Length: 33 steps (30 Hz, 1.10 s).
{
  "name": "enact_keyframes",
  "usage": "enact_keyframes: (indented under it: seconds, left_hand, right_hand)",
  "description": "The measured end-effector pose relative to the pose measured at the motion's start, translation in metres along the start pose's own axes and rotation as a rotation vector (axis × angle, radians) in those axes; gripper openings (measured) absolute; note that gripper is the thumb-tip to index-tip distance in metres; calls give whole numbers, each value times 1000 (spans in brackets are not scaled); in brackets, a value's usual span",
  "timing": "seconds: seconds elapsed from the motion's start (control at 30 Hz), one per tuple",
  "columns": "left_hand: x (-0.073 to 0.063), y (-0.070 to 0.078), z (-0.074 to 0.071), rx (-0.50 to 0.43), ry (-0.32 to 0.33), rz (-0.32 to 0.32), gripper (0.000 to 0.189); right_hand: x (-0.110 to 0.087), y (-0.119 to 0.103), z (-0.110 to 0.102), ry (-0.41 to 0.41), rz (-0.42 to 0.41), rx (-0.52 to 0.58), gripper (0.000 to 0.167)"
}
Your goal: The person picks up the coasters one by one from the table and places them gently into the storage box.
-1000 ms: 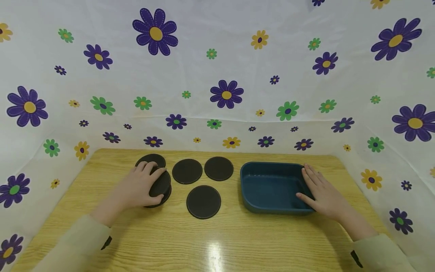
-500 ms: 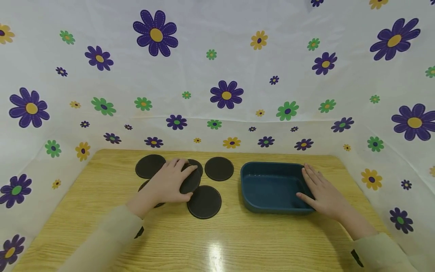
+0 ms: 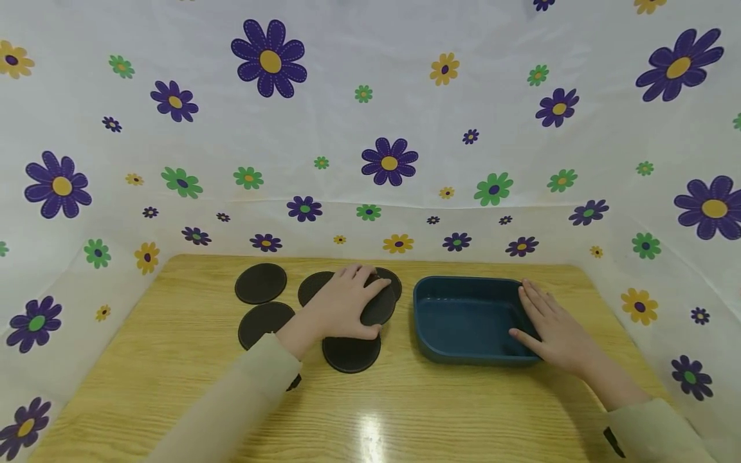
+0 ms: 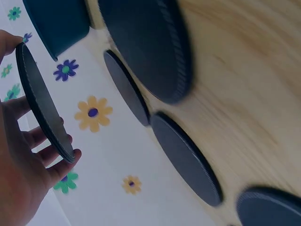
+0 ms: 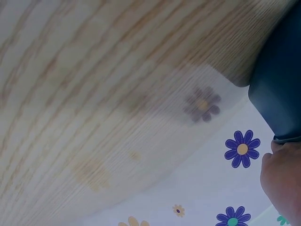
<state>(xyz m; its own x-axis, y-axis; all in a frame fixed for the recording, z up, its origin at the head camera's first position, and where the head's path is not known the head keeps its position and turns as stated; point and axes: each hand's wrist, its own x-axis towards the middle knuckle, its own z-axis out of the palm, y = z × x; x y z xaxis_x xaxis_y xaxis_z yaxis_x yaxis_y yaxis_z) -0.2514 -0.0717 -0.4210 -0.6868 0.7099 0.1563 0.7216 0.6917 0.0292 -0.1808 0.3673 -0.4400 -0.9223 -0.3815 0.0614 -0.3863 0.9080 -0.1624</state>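
My left hand [image 3: 344, 305] holds a round black coaster [image 3: 379, 307] with stitched edging, thumb on the near side and fingers on the far side. In the left wrist view, this coaster [image 4: 43, 101] stands tilted between thumb and fingertips, apart from the ones below. Under and around the hand lie several more black coasters on the table, among them one at the back left [image 3: 260, 283] and one in front [image 3: 351, 355], partly covered. My right hand [image 3: 558, 334] grips the right wall of a dark blue rectangular bin [image 3: 434, 357], thumb over the rim inside, fingers along the outside.
The wood-grain table [image 3: 440, 411] ends at the back against a white flowered cloth [image 3: 324, 116], which also hangs at both sides. The bin stands just right of the coasters.
My left hand has carried the coaster from the left of the group rightward, over the other coasters, toward the bin. The right hand and the bin have stayed put.
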Motion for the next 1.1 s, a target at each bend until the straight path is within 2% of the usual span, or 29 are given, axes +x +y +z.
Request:
enact_keyframes:
  seconds: [0.3,0.63,0.9,1.1]
  left_hand:
    - [37,32,-2,57,-23,70,86]
    - [70,69,0,102,-23,134,84]
    - [86,94,10,126,-66,164,83]
    - [92,104,17,146,-110,157,80]
  right_hand:
    - [1,-1,-1,-9,4,0,92]
    - [0,-1,-1,-8,5,9,91]
    - [1,-2,-1,1,6,-8,91]
    - [0,-3,-1,0,5,-4,90]
